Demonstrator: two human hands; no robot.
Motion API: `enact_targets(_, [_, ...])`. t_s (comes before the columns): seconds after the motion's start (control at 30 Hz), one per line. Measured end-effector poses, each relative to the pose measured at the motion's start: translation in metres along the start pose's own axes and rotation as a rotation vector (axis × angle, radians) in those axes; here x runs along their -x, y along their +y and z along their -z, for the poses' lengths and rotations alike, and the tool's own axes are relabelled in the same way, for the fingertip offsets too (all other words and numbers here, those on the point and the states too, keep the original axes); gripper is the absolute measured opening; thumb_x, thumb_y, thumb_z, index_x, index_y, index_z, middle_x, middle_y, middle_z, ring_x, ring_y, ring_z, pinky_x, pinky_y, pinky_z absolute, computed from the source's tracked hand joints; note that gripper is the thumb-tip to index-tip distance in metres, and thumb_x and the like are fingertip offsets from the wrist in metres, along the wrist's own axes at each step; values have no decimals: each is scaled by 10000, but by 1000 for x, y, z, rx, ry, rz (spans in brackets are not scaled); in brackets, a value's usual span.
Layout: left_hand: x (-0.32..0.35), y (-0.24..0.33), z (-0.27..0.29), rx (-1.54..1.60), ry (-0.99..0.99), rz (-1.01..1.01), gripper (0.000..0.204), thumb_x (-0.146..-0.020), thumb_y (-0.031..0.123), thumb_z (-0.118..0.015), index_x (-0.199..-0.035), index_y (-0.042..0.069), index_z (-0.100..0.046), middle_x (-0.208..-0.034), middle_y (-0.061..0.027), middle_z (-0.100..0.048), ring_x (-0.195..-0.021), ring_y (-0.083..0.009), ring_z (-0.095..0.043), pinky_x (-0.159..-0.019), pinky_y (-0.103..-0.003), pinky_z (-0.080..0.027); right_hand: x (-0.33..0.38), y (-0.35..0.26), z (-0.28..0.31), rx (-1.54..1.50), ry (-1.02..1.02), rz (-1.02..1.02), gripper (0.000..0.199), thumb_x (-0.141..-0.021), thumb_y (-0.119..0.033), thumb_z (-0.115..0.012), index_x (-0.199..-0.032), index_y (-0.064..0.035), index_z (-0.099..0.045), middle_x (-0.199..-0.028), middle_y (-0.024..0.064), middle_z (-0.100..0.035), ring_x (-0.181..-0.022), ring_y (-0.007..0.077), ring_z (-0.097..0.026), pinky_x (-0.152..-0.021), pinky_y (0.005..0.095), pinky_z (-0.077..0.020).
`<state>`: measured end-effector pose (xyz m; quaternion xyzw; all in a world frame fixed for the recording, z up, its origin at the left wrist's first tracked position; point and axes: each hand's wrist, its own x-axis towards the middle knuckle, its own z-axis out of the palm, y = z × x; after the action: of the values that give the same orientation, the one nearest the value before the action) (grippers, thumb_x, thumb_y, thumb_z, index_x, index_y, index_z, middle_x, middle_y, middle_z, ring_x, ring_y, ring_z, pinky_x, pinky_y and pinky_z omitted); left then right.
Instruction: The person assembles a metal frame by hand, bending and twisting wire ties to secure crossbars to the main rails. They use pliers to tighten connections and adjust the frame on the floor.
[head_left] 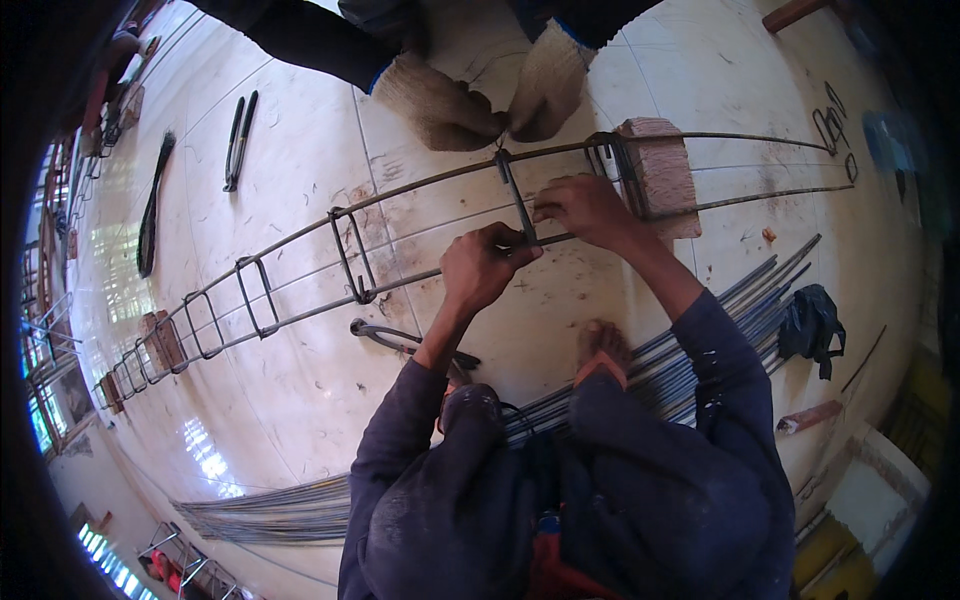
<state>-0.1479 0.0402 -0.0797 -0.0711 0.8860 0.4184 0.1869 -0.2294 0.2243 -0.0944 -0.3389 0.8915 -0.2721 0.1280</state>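
Note:
A long rebar cage (300, 235) of thin steel bars and rectangular stirrups lies across the tiled floor. My left hand (482, 265) is closed around a stirrup (516, 200) where it meets the near bar. My right hand (588, 208) pinches the same joint from the right. Across the cage, another person's two gloved hands (490, 95) hold the top of that stirrup at the far bar.
A brick (660, 172) props the cage at the right, another brick (165, 340) at the left. Pincers (400, 338) lie by my left knee. A bundle of straight rods (660, 355) runs under my foot. Cutters (238, 140) and a black bag (810, 322) lie apart.

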Motion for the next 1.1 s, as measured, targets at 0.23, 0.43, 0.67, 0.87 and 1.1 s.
enact_targets(0.23, [10, -5, -22, -17, 248, -149, 279, -763, 385, -677, -845, 119, -674, -739, -50, -683, -680, -259, -647, -612, -368, -479, 10, -12, -11, 200, 245, 58, 167, -734, -117, -622, -888, -73, -671, -926, 78, -623, -912, 283, -562, -789, 398, -431])
enact_targets(0.43, [10, -5, -24, -33, 264, -175, 272, -766, 357, -687, -837, 96, -660, -737, -56, -685, -646, -245, -649, -612, -346, -485, 58, -40, -27, 170, 352, 52, 426, -692, 6, -537, -1107, -62, -600, -1047, 104, -561, -1020, 278, -500, -895, 415, -365])
enact_targets(0.67, [10, -7, -24, -45, 271, -189, 332, -755, 384, -702, -850, 70, -660, -764, -86, -690, -632, -217, -665, -562, -312, -489, 50, -47, -26, 147, 256, -76, 451, -652, -10, -575, -1095, -84, -615, -1100, 95, -520, -1041, 266, -492, -930, 422, -322])
enact_targets(0.87, [11, -6, -23, -67, 316, -223, 330, -755, 384, -701, -857, 72, -661, -752, -79, -691, -635, -217, -667, -580, -315, -494, 39, -48, -24, 148, 149, -211, 345, -664, -39, -593, -1003, -68, -650, -1128, 114, -498, -1029, 280, -494, -943, 427, -306])
enact_targets(1.1, [11, -7, -26, -5, 328, -221, 261, -765, 347, -682, -840, 99, -658, -760, -44, -689, -655, -243, -649, -627, -350, -481, 119, -58, -93, -66, 365, -128, 555, -669, -35, -565, -1221, -41, -503, -1220, 190, -443, -1173, 369, -405, -1019, 472, -300])
